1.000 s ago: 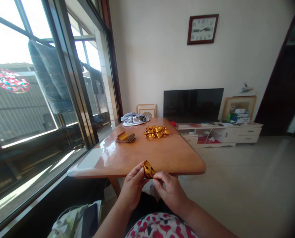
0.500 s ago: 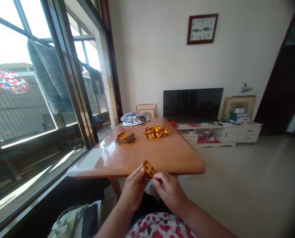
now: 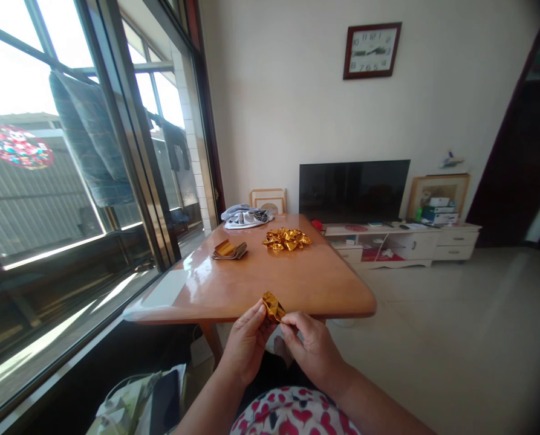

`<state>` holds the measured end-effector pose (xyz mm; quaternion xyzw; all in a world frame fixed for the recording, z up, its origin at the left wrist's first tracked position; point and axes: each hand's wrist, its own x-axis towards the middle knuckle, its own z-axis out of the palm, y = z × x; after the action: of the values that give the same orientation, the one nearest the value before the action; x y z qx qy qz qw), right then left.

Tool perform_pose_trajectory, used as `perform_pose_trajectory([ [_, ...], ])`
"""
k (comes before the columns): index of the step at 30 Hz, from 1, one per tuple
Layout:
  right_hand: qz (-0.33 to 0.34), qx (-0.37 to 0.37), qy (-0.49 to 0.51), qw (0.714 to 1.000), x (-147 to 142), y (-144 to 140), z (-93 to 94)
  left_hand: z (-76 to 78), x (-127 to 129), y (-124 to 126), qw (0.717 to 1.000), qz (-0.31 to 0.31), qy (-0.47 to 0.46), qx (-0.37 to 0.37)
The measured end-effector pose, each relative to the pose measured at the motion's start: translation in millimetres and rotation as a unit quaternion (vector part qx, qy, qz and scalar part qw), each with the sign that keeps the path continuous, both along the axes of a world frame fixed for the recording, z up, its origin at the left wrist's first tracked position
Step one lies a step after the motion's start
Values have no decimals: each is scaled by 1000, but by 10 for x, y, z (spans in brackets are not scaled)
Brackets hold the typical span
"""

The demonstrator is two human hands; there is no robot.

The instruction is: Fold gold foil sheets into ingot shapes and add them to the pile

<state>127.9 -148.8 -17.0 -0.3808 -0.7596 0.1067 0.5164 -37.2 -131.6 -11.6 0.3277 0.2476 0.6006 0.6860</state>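
A small folded piece of gold foil paper [image 3: 273,306] is pinched between both my hands just in front of the near edge of the wooden table [image 3: 297,284]. My left hand [image 3: 247,341] grips its left side with thumb and fingers. My right hand [image 3: 310,344] pinches its right end. Farther back on the table lies a pile of finished gold foil pieces [image 3: 286,238], and to its left a flat stack of foil sheets [image 3: 229,250].
A grey cloth bundle [image 3: 245,217] sits at the table's far end. Large windows run along the left. A TV [image 3: 354,191] on a white cabinet [image 3: 406,243] stands behind. A bag with papers [image 3: 136,405] is by my left knee. Tiled floor lies to the right.
My hands and the gold piece have barely shifted; the fingers work the fold slightly, and the view has tilted a little.
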Motion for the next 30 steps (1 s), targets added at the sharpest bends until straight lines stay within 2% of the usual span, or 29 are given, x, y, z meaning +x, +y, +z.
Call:
perform_pose_trajectory([
  [17, 9, -1, -1, 1000, -6, 31, -24, -50, -66, 28, 1000, 10, 10, -12],
  [21, 7, 13, -16, 1000, 23, 41, -26, -68, -135, 43, 993, 56, 97, 22],
  [25, 11, 17, -51, 998, 47, 46, -24, -72, -204, 62, 965, 131, 221, 53],
  [30, 22, 23, -92, 995, 46, 51, -50, -36, -232, 67, 950, 153, 260, 82],
])
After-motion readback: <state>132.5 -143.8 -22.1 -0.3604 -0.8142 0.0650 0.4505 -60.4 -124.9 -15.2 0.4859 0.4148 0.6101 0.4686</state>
